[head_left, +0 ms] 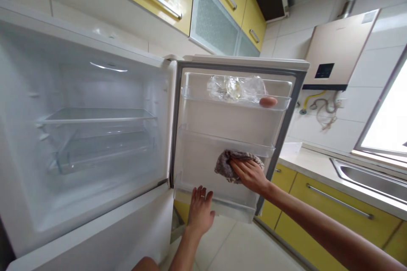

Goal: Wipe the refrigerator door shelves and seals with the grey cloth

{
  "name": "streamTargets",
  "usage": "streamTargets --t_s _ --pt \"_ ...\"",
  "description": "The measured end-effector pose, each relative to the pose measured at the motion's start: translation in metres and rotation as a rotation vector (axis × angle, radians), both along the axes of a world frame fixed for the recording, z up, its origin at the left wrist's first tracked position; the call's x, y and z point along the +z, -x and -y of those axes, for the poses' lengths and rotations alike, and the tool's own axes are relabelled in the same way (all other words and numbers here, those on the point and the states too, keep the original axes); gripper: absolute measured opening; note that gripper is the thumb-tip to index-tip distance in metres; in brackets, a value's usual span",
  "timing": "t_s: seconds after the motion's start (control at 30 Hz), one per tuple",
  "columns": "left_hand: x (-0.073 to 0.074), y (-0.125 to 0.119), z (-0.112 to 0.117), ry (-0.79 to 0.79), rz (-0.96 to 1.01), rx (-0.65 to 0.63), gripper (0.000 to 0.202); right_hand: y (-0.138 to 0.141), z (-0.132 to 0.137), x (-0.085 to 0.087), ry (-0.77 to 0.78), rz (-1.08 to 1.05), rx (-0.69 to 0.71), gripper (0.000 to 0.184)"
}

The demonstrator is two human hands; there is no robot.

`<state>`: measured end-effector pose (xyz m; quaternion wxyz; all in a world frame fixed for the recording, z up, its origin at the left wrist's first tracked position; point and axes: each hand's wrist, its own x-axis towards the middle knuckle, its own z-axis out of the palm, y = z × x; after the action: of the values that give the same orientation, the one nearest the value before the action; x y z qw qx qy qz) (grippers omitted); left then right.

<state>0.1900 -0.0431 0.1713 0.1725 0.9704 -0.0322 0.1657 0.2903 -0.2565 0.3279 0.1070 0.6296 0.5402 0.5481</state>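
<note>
Grey-brown patterned cloth [225, 167] lies bunched under the right hand [251, 174], whose fingers, close together and nearly straight, hold it at the white inside of the open refrigerator door [200, 165], just below the middle door bin [219, 138]; the thumb is hidden. The left hand [200, 216], ringed on one finger, is loosely open and holds nothing, by the front of the lower door bin [227, 206]; whether it touches is unclear. In the upper door bin [195, 94] sit crumpled clear plastic [233, 88] and a brown egg [269, 101]. Leftward, a glass shelf [101, 114] spans the refrigerator compartment [104, 203]; rightward, a steel sink [375, 180] is set into the countertop [313, 159].
</note>
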Motion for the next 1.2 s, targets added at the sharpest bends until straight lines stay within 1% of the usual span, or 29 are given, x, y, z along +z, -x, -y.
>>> streamTargets --t_s 0.1,0.17,0.3,0.43,0.5,0.57,0.63,0.7,0.77,0.8,0.87,0.93,1.03,1.1,1.2 --pt "0.001 0.0 -0.001 0.001 -0.019 0.01 0.067 0.002 0.031 -0.007 -0.098 0.007 -0.086 0.041" --pt "0.001 -0.001 -0.002 -0.005 -0.027 0.013 0.066 0.005 0.047 -0.011 -0.159 0.0 -0.119 0.041" --pt "0.0 -0.001 -0.002 -0.02 -0.014 0.022 0.065 0.013 0.07 -0.019 -0.288 -0.051 -0.138 0.046" --pt "0.002 0.001 -0.001 -0.033 -0.029 0.028 0.066 0.019 0.089 -0.029 -0.453 -0.09 -0.148 0.046" --pt "0.003 0.002 -0.001 -0.038 -0.036 0.032 0.066 0.019 0.1 -0.03 -0.537 -0.102 -0.157 0.045" --pt "0.003 0.001 0.0 -0.039 -0.032 0.037 0.066 0.018 0.11 -0.025 -0.621 -0.106 -0.153 0.044" --pt "0.003 0.001 0.001 -0.046 -0.029 0.045 0.065 0.017 0.119 -0.012 -0.744 -0.126 -0.132 0.044" --pt "0.003 0.0 0.003 -0.059 -0.036 0.056 0.065 0.017 0.124 0.006 -0.902 -0.19 -0.126 0.041" --pt "0.004 0.0 0.004 -0.068 -0.045 0.062 0.066 0.018 0.126 0.027 -1.022 -0.308 -0.137 0.038" --pt "0.004 0.0 0.005 -0.067 -0.047 0.061 0.066 0.02 0.124 0.037 -1.052 -0.374 -0.138 0.036" --pt "0.005 -0.001 0.005 -0.062 -0.05 0.052 0.066 0.023 0.118 0.056 -1.041 -0.479 -0.123 0.036" --pt "0.004 -0.001 0.005 -0.06 -0.051 0.046 0.066 0.027 0.107 0.076 -0.953 -0.514 -0.096 0.035" --pt "0.002 -0.003 0.006 -0.069 -0.056 0.054 0.067 0.031 0.086 0.108 -0.701 -0.506 -0.068 0.042" --pt "-0.001 -0.004 0.006 -0.067 -0.054 0.051 0.067 0.03 0.071 0.134 -0.494 -0.569 -0.124 0.048" --pt "-0.004 -0.006 0.007 -0.049 -0.029 0.04 0.066 0.024 0.045 0.175 -0.146 -0.776 -0.289 0.048"
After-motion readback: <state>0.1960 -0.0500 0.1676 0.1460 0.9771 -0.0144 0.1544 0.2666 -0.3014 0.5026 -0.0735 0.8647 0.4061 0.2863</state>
